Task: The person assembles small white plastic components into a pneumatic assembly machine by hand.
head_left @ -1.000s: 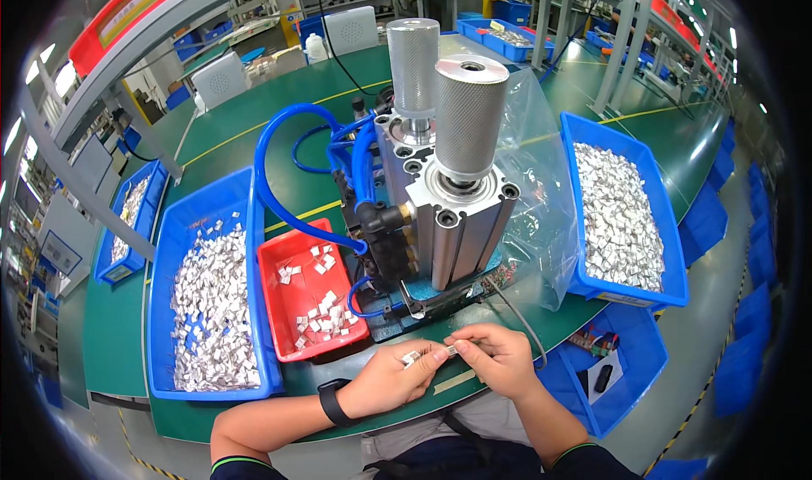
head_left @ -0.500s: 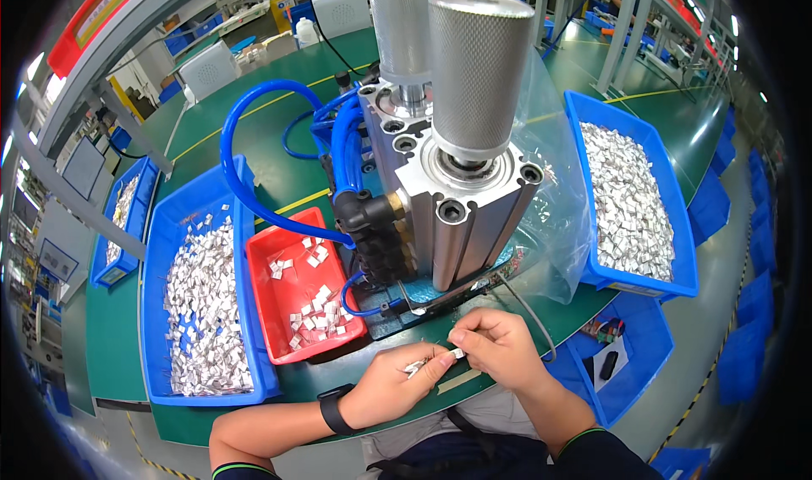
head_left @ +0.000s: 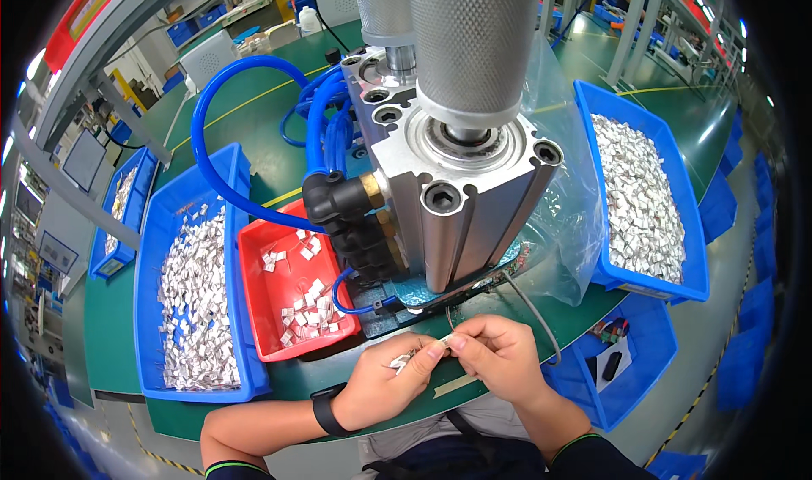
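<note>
As hands (head_left: 382,387) (head_left: 502,362) hold parts (head_left: 400,362), the machine (head_left: 491,205) looms larger.

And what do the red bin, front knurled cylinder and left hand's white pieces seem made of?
Red bin: probably plastic, smooth and evenly coloured. Knurled cylinder: likely metal, silvery sheen. White pieces: opaque, perhaps plastic or ceramic; too small to tell.

White parts (head_left: 399,363), red bin (head_left: 269,298)
</note>
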Tool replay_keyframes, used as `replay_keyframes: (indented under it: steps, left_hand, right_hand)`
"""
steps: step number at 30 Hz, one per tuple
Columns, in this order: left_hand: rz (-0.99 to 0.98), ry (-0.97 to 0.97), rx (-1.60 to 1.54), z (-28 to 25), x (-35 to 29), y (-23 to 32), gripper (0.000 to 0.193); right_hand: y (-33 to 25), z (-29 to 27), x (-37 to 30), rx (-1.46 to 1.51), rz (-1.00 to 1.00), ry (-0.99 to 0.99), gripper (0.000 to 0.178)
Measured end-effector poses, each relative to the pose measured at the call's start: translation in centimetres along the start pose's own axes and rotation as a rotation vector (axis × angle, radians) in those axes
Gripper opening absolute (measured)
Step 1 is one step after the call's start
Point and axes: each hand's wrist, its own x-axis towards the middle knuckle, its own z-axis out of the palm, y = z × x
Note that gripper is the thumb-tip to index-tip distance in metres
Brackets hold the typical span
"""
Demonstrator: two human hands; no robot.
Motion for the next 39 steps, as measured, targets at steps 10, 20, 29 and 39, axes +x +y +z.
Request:
replay_keyframes:
  steps: [10,20,29,39]
  left_hand:
    - [-0.037,-0.021,-0.087,-0.3,-0.2,0.1,0.027]
    - [-0.042,-0.039,-0.094,-0.4,-0.2,0.3,0.026]
    - [-0.043,-0.039,-0.111,-0.3,-0.1,0.4,0.026]
    - [-0.051,-0.051,-0.067,-0.4,-0.2,0.2,0.028]
  right_hand:
    - [-0.9,-0.2,2.2,0.132,0.114,0.032,0.014]
    - [-1.1,-0.1,2.6,0.222,0.149,0.107,0.015]
    - [-1.0,0.0,2.7,0.243,0.141,0.112,0.015]
    - [-0.2,-0.2,2.1,0.11,0.047,0.086,0.012]
